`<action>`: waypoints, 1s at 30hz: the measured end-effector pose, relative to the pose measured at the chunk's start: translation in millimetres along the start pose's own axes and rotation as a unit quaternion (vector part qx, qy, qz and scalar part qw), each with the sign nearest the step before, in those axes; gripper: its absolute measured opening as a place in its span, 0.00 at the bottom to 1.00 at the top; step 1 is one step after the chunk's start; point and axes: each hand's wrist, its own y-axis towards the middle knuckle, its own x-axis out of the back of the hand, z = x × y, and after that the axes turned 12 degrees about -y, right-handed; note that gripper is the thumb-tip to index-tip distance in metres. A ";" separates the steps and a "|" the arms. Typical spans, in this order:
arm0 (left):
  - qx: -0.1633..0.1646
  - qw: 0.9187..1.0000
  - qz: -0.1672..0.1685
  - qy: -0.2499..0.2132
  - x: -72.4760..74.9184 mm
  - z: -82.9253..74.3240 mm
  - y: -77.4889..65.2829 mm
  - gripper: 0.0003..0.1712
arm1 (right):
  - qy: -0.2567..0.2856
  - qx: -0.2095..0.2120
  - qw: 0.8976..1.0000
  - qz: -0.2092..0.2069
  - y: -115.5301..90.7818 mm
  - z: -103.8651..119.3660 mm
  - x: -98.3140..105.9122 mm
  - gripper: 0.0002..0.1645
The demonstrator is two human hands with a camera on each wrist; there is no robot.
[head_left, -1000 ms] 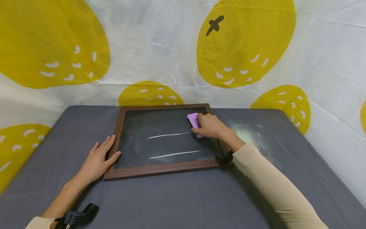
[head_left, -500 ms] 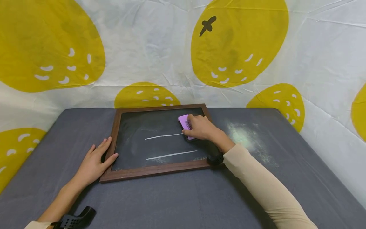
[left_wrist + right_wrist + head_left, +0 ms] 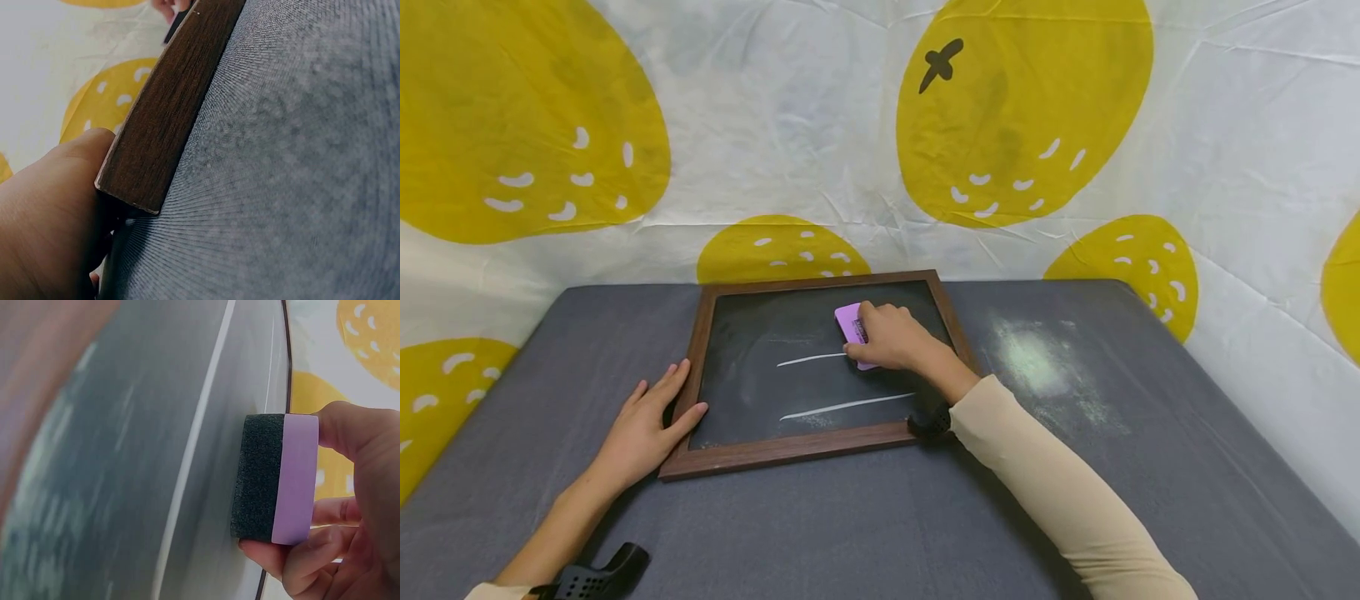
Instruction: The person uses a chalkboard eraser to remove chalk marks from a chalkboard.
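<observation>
1. Chalkboard (image 3: 775, 312), dark grey and rectangular, lies on a grey cloth-covered table (image 3: 850, 533), bordered by a brown wooden frame (image 3: 805, 449) with visible grain.
2. Block-shaped eraser (image 3: 848, 322), with a light purple top layer and a black, coarse-textured base, sits over the right half of the board, its black side towards the surface.
3. Dark printing (image 3: 860, 331) marks the purple face; the right hand partly covers it and the letters are too small to read.
4. The right hand (image 3: 895, 336) grips the eraser, thumb on one side and curled fingers on the other.
5. The left hand (image 3: 643, 429) lies with fingers extended and spread against the left side of the frame, its thumb reaching over the wood.
6. A thin white upper chalk line (image 3: 811, 359) runs from the board's left half up to the eraser; a longer lower chalk line (image 3: 847, 406) lies nearer the person, well apart from the eraser.
7. Pale chalk dust (image 3: 1037, 367) spreads over the cloth to the right of the frame.
8. Behind the table hangs a white fabric backdrop (image 3: 797, 125) printed with large yellow rounded shapes, one bearing a dark cross-like mark (image 3: 941, 65).
</observation>
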 end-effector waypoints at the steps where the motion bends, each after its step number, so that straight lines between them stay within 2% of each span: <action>1: 0.000 1.000 0.000 0.000 0.1 0.1 0.1 0.43 | 0.002 0.001 1.000 0.001 1.7 3.9 0.0 0.33; 13: -0.008 1.000 -0.002 0.000 0.4 1.8 0.7 0.43 | 0.000 0.013 1.000 0.009 20.5 44.9 0.1 0.35; 21: -0.004 1.000 -0.002 0.003 0.0 1.7 0.9 0.43 | 0.000 0.047 0.999 0.007 29.4 66.6 2.2 0.34; 30: -0.002 1.000 -0.004 0.004 -0.9 0.9 0.8 0.43 | 0.005 0.080 0.996 0.027 31.6 76.0 4.9 0.38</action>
